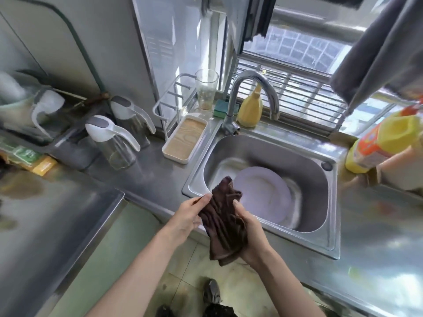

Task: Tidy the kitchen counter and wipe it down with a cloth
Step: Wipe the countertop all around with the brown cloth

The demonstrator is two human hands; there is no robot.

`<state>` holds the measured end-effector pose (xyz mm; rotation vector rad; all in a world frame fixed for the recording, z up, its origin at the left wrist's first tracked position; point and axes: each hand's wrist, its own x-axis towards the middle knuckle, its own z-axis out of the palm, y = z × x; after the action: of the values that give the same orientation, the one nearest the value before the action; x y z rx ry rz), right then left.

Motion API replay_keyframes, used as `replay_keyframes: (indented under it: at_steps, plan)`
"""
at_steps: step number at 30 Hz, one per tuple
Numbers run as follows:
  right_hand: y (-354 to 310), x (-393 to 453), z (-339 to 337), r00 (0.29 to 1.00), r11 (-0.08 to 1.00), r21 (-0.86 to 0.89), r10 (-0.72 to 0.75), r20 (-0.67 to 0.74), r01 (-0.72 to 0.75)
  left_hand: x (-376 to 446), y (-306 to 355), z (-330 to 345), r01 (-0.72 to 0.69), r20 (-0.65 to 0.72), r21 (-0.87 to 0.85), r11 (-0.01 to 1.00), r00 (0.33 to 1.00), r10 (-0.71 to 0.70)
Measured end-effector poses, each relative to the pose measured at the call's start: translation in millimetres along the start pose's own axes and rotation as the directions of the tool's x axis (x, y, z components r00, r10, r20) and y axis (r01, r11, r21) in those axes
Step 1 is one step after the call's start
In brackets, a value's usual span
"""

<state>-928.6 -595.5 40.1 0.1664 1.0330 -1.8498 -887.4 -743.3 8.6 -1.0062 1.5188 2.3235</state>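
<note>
A round white ceramic plate (263, 197) lay in the stainless steel sink (329, 225), which was set into the steel counter (148, 179). A curved chrome faucet (249, 92) stood behind the sink, with a yellow squeeze bottle (250, 108) just behind it. A white rectangular tray (185, 139) sat left of the sink, a clear drinking glass (206, 90) behind it. Two clear lidded pitchers (114, 143) stood further left. A crumpled brown cloth (225, 223) was held before the sink's front rim.

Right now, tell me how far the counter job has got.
Done: nothing clearly; the counter is still crowded with jugs and a tray. In hand: both hands, left and right, hold the bunched brown cloth at the sink edge, not on the steel. Left: tidying, wiping, and the plate in the sink.
</note>
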Motion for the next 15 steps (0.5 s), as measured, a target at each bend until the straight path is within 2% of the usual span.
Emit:
replay_keyframes:
  at_steps: [2,3,5,6,8,10,13,15]
  plan:
    - [-0.8,-4.2,-1.4,0.997,0.998,-0.032,0.058,-0.044,-0.06,2.1,4.0,7.3,-0.068,-0.016,-0.055,0.996,0.998,0.067]
    - [1.2,-3.0,-3.1,0.998,0.998,-0.05,0.04,-0.057,-0.042,3.7,5.5,10.4,-0.11,-0.045,-0.045,0.993,0.993,0.108]
    - [9.1,1.1,-7.6,0.985,0.992,-0.103,-0.085,-0.147,0.071,6.3,5.9,13.7,-0.19,-0.078,0.086,0.978,0.977,0.197]
    - [14.0,3.3,-10.8,0.958,0.972,-0.202,-0.167,-0.231,0.121,7.3,4.0,15.2,-0.218,-0.081,0.18,0.959,0.969,0.235]
    - [23.0,5.1,-16.8,0.839,0.849,-0.513,-0.37,-0.4,0.13,10.6,-4.4,16.3,-0.247,-0.069,0.367,0.897,0.954,0.291]
    - [35.3,2.5,-22.9,0.735,0.747,-0.66,-0.491,-0.468,0.08,13.0,-15.4,15.8,-0.26,-0.037,0.555,0.79,0.941,0.336]
    - [57.2,-2.0,-38.7,0.637,0.758,-0.65,-0.478,-0.604,-0.048,17.3,-33.2,13.6,-0.267,0.093,0.781,0.564,0.944,0.318]
    - [67.0,-6.7,-49.3,0.54,0.767,-0.623,-0.464,-0.702,-0.152,18.3,-42.8,15.0,-0.271,0.18,0.827,0.493,0.957,0.226]
